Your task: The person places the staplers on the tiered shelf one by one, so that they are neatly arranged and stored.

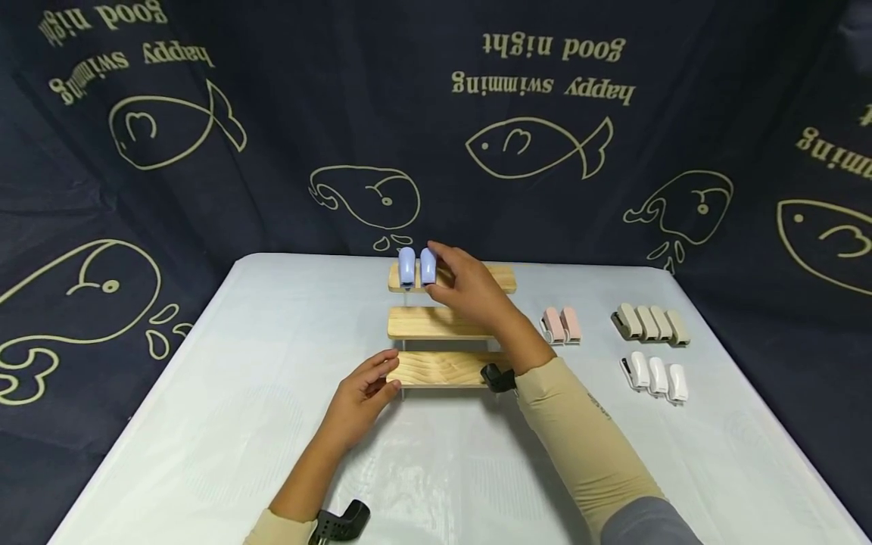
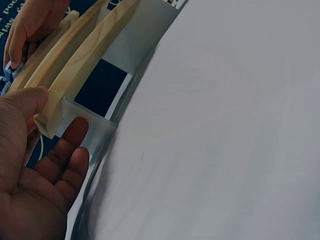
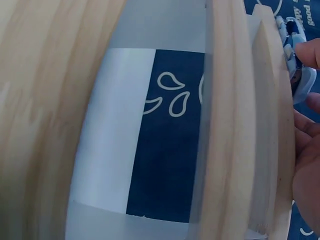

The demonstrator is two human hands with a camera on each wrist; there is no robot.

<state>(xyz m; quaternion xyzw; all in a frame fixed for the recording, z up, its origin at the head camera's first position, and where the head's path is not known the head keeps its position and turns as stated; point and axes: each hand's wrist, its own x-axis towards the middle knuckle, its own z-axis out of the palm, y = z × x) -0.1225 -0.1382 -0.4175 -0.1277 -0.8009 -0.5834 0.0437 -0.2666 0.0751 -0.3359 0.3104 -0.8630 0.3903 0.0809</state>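
A three-tier wooden display stand point(image 1: 436, 324) with clear supports is in the middle of the table. On the left part of its top tier are two light-blue mini staplers, side by side. My right hand point(image 1: 470, 284) pinches the right-hand blue stapler point(image 1: 428, 266), which also shows at the right edge of the right wrist view. The other blue stapler point(image 1: 406, 266) is just left of it. With thumb and index finger, my left hand point(image 1: 357, 401) holds the left end of the lowest board point(image 2: 75, 80), its other fingers point(image 2: 75, 160) spread loosely by the clear support.
Right of the stand lie two pink staplers point(image 1: 562, 325). Farther right is a row of several beige staplers point(image 1: 650, 324), with three white staplers point(image 1: 657, 377) in front of them. A dark cloth point(image 1: 436, 113) with fish drawings hangs behind the white table point(image 1: 272, 424).
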